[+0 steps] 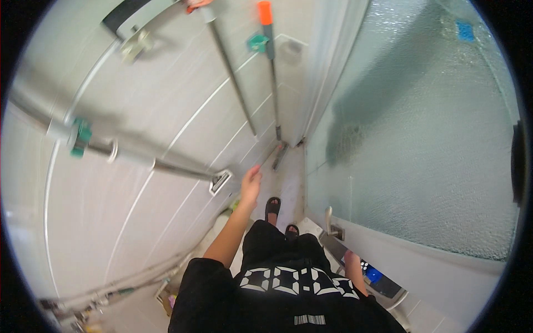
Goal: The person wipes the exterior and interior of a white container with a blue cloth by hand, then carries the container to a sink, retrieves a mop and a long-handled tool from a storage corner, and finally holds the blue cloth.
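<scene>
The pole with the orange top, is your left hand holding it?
No, the left hand shows apart from the orange-topped pole, with a gap between them in the picture.

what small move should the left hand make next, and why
I'd probably reach the left hand forward toward the orange-topped pole: the arm is already stretched out ahead, the hand appears empty, and no hand is on that pole.

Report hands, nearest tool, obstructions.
Left hand near white-ended silver pole, grip unclear. Right hand foreshortened, lower right, grip unclear. Silver pole angled along tiled wall. Possible obstruction: orange-topped pole ahead.
</scene>
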### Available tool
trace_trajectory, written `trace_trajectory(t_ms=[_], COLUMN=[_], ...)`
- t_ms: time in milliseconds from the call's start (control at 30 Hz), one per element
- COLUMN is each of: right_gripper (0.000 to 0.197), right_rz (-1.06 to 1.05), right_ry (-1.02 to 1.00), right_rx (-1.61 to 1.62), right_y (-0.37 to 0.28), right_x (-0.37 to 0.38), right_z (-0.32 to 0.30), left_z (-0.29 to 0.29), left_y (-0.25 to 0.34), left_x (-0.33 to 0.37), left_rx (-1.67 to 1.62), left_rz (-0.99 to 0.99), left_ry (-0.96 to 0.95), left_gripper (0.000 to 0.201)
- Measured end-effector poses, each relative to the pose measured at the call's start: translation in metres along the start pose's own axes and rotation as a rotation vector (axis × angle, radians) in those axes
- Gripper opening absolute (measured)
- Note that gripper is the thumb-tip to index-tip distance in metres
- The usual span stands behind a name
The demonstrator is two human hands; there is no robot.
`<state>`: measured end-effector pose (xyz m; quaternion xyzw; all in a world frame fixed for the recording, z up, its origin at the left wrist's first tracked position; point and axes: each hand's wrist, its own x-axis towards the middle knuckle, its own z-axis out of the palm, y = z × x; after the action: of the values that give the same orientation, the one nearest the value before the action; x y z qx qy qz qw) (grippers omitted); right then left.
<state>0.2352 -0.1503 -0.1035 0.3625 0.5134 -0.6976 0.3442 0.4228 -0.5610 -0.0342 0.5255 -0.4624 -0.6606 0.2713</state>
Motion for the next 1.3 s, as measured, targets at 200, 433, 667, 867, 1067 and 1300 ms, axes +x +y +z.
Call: trace_trajectory(t_ms=[200, 433, 667, 867, 1067, 1300], right_gripper=[0.008, 0.017, 0.017, 0.021, 0.028, 0.03], right_rz=[-0.103, 0.103, 0.097, 0.153, 0.242, 0.323], right_ry=[-0.124, -0.647, -0.859, -1.229, -1.618, -2.071], right_rx=[-0.488, -1.041, -1.358, -1.635, -1.785, -1.728], right_y=[0.022, 0.085, 0.176, 0.283, 0.423, 0.577], right_x=[-0.008, -0.022, -0.072, -0.145, -0.263, -0.395], right_z=[0.001, 0.043, 0.114, 0.156, 0.187, 0.184], left_z=[-0.083, -0.175, -0.263, -0.377, -0.515, -0.662], left_y=[-0.052, -0.101, -0.155, -0.193, -0.166, -0.179], left_x=[-0.082, -0.188, -0.288, -0.375, -0.415, -0.416], left_rx=[-0.105, -0.221, -0.407, -0.478, -0.327, -0.055], left_rz=[-0.088, -0.127, -0.162, -0.087, 0.143, 0.205], left_ry=[0.238, 0.511, 0.81, 1.151, 1.376, 1.483], left_gripper=[0.039, 0.038, 0.042, 0.053, 0.061, 0.069])
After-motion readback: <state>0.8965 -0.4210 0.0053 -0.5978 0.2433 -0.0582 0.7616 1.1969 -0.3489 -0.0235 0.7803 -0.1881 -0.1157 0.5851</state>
